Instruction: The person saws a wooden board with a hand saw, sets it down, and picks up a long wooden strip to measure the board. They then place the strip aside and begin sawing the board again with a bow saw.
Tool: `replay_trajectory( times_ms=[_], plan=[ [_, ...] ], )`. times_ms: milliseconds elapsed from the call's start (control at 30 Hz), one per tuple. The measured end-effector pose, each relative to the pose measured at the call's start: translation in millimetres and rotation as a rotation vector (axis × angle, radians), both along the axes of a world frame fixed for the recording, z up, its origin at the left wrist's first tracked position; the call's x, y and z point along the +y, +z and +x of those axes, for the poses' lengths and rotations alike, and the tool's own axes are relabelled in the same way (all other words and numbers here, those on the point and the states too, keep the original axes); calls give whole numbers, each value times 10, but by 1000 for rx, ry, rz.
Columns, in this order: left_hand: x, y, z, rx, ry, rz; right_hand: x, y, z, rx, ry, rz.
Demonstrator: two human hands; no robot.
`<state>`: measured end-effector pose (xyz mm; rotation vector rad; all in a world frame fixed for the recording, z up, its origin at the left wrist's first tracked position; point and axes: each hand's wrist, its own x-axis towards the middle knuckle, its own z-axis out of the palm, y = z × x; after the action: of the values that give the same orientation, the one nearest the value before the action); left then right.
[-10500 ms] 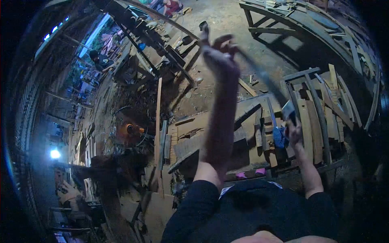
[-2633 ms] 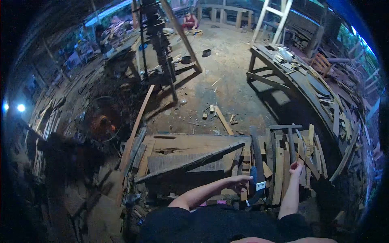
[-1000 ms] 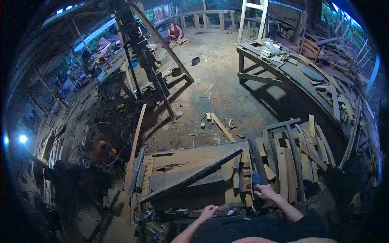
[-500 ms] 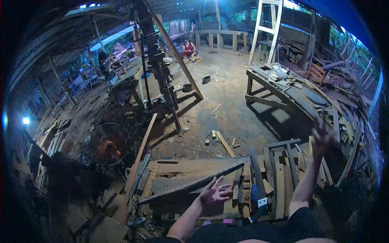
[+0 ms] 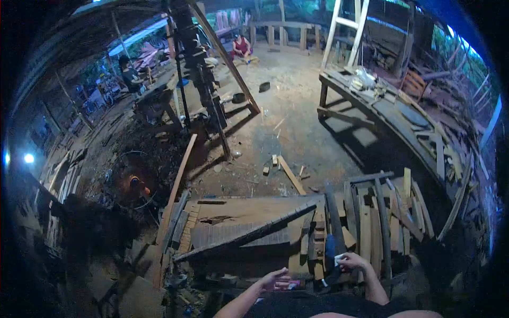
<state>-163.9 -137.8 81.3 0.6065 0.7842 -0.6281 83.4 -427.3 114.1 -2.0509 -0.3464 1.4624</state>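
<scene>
My right hand (image 5: 354, 262) is low at the right of centre, its fingertips closed on the edge of a small white rectangular thing (image 5: 338, 259). That thing lies by a blue object (image 5: 330, 246) and a dark curved piece among the wood; the fingers cover part of it. My left hand (image 5: 273, 281) is open, with fingers stretched out to the right and nothing visible in it. A small pink item (image 5: 292, 285) lies just beside its fingers. A long dark strip (image 5: 249, 232) rests slantwise over a wide wooden board (image 5: 254, 207) in front of my hands.
Timber pieces (image 5: 366, 233) lie side by side at the right. A long workbench (image 5: 382, 103) stands beyond them. At left are a round fan-like object (image 5: 135, 183) and a slanted wooden frame (image 5: 225, 58). Two other people sit farther back, one in red (image 5: 242, 46), one in dark clothes (image 5: 130, 77).
My right hand has come down from its raised place at the right to the white thing. My left hand has lowered slightly toward me. The view has tilted downward.
</scene>
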Motion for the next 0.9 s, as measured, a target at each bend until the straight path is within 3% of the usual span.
replay_trajectory(
  times_ms=[33,167,233,267,300,367,500,567,600,633,667,700,733,767,800,833,867,900],
  plan=[
    [-3,-45,-73,24,-7,-6,-148,-357,-15,-62,18,13],
    [116,-268,-34,88,22,95,-74,-330,-150,-220,-35,-77],
    [151,-772,-54,-75,28,-266,-153,-613,-173,-589,120,-27],
    [55,-309,74,52,131,-9,-119,-500,-217,-529,50,-10],
    [50,-157,165,141,72,49,-119,-503,-259,-535,-4,-6],
    [26,-148,306,-48,132,113,-71,-280,-360,-591,-62,-45],
    [129,-120,582,-50,75,216,-213,-272,-468,-638,-134,-80],
    [310,-368,827,-239,-285,229,-192,-181,-478,-549,-160,-165],
    [307,-421,976,-344,-321,619,-202,-260,-466,-502,-151,-178],
    [383,41,1171,-613,-431,744,-195,-338,-460,-509,-138,-169],
    [335,697,1288,-661,-285,730,-184,-415,-475,-560,-197,-126],
    [623,529,1652,-849,-657,1051,-187,-455,-525,-603,-258,-86],
    [689,796,1801,-617,-350,833,-150,-375,-570,-639,-291,-34],
    [878,934,1974,-421,-63,429,-93,-260,-594,-622,-305,-65],
    [684,1758,2043,-488,413,535,-54,-209,-586,-606,-298,-92],
    [862,1909,2172,-733,367,672,-66,-171,-613,-586,-291,-127],
    [598,2556,2193,-1030,535,816,-60,-182,-625,-592,-288,-156],
    [458,2629,2106,-1215,284,1227,-105,-283,-654,-601,-291,-155]
  ],
)
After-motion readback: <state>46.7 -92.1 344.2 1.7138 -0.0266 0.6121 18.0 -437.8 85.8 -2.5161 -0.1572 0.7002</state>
